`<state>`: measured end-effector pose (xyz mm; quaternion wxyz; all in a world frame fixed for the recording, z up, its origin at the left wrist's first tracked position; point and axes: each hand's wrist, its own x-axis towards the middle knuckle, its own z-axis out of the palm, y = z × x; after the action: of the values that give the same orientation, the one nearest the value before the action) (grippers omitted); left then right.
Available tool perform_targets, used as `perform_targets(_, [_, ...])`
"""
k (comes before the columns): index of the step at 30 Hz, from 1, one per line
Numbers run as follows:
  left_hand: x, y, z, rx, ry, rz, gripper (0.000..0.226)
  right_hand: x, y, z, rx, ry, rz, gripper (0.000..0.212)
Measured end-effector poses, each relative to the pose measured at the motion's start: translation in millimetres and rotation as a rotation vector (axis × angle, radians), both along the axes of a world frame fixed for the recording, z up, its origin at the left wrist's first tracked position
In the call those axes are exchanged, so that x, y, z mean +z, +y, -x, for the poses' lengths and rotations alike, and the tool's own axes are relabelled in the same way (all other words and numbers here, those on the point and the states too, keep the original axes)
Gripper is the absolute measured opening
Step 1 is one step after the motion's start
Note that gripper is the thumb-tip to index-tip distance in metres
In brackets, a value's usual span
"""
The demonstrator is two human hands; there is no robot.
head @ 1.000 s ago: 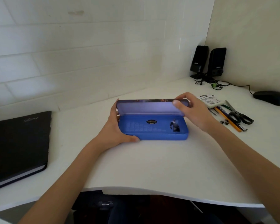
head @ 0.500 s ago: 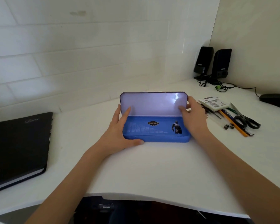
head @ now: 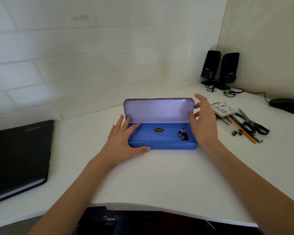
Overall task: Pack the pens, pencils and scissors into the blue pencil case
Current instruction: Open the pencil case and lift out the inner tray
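Blue metal pencil case (head: pixel 161 135) at mid white table (head: pixel 159 175), lid upright, pale inside. Tray holds no stationery; only a printed badge and small figure show on its floor.

Black-handled scissors (head: pixel 255 127), yellow pencils (head: pixel 241 129) and pens lie in a loose heap to the right of the case, well apart from it, a white labelled packet (head: pixel 222 109) over their far ends. Black notebook (head: pixel 17 156) at the left table edge; two black speakers (head: pixel 219 68) and a black mouse (head: pixel 287 106) far right. Bare table in front of the case to the curved near edge.

Left hand (head: pixel 124 141) holds the case's left end: thumb along the front wall, fingers reaching into the tray and onto the lid. Right hand (head: pixel 204 122) at the right end, fingers spread and relaxed, gripping nothing; whether it touches the lid can't be told.
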<state>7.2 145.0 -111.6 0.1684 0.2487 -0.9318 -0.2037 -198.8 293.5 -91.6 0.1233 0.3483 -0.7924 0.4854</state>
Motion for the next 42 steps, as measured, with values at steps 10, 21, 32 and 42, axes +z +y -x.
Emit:
perform_targets(10, [2.2,3.6,-2.7,0.044,0.018,-0.07,0.095,-0.8,1.4,5.2,0.02,-0.016,-0.167,0.054])
perform_targets(21, [1.9,2.2,-2.5,0.033,0.073,-0.124,0.1,-7.0,0.2,14.2,0.034,0.064,-0.324,0.028])
perform_targets(32, [3.2,-2.3,0.4,0.231,0.119,-0.134,0.108,-0.6,0.5,-22.8,0.604,0.002,-0.336,0.016])
perform_targets(42, [6.1,-2.1,2.4,0.264,0.141,-0.203,0.117,2.7,-3.9,-34.7,0.484,-0.014,-0.32,0.014])
